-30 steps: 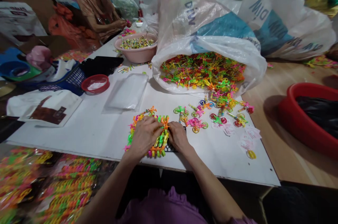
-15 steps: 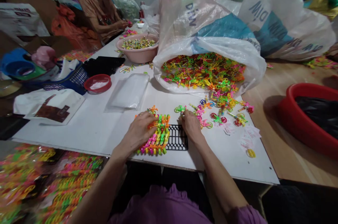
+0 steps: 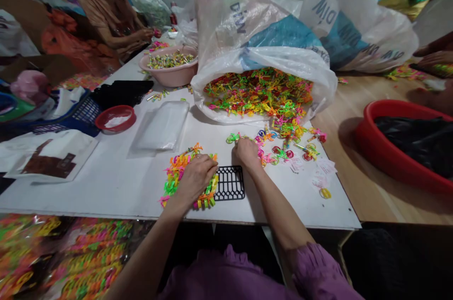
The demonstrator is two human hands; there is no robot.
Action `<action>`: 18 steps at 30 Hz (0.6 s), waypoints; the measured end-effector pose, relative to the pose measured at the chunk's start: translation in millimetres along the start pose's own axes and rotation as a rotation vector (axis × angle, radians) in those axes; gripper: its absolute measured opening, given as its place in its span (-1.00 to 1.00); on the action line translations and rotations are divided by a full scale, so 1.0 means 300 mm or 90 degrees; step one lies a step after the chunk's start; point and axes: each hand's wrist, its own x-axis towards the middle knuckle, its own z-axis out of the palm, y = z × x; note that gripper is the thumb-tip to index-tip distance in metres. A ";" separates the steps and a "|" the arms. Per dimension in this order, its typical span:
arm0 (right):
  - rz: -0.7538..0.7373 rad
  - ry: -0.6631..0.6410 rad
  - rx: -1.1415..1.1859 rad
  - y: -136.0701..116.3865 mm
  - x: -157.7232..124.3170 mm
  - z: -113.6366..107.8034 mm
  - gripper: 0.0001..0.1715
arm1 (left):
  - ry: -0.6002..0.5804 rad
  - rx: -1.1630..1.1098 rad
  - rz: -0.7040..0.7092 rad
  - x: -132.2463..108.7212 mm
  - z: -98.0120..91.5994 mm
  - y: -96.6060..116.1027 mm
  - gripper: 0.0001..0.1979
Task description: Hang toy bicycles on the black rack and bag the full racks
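On the white table top, near its front edge, the left hand (image 3: 198, 182) lies flat and palm down, not clenched, and presses on a pile of neon plastic toy pieces (image 3: 173, 178). The hand covers much of the pile, so its full shape is hard to make out. Just beside the pile, on the right, sits a black plastic grid (image 3: 230, 183), w/ no pieces on it. The right hand (image 3: 247, 154) is bent downward, above the grid and next to small bicycle-shaped toys (image 3: 233, 138). Its fingertips are hidden under the hand, so I cannot tell if it grasps a toy or only touches.

Further out, loose toys and white paper slips (image 3: 322, 175) lie on the table, below a big clear plastic sack (image 3: 240, 21) that lies open and spills more colored pieces. To the left are a flat clear plastic bag (image 3: 161, 125), a small red bowl (image 3: 115, 118), a blue basket (image 3: 85, 111) and a pink basin (image 3: 155, 76) full of pieces.

On the wood floor at right stands a red tub (image 3: 389, 158) w/ a black bag inside, partly cut off by the frame edge. Another person (image 3: 109, 17) works at the far end, head blurred. A further pair of hands (image 3: 433, 52) is cut off at the right edge. Filled packets (image 3: 71, 257) lie at bottom left, blurred.
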 end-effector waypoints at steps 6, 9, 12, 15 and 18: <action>-0.018 0.036 0.305 0.036 -0.087 -0.082 -0.82 | -0.006 0.013 -0.008 0.001 -0.001 -0.009 -0.83; -0.048 0.019 0.616 0.036 -0.206 -0.044 -0.75 | 0.021 0.017 0.000 -0.001 0.003 -0.004 -0.83; -0.005 -0.121 0.839 0.016 -0.295 0.034 -0.69 | 0.044 0.046 0.022 -0.004 0.005 0.001 -0.84; 0.005 -0.153 0.926 -0.001 -0.315 0.068 -0.69 | 0.008 0.054 0.055 -0.007 0.005 0.004 -0.83; -0.034 -0.101 0.869 -0.004 -0.298 0.060 -0.74 | -0.009 0.043 0.065 -0.010 0.005 0.003 -0.82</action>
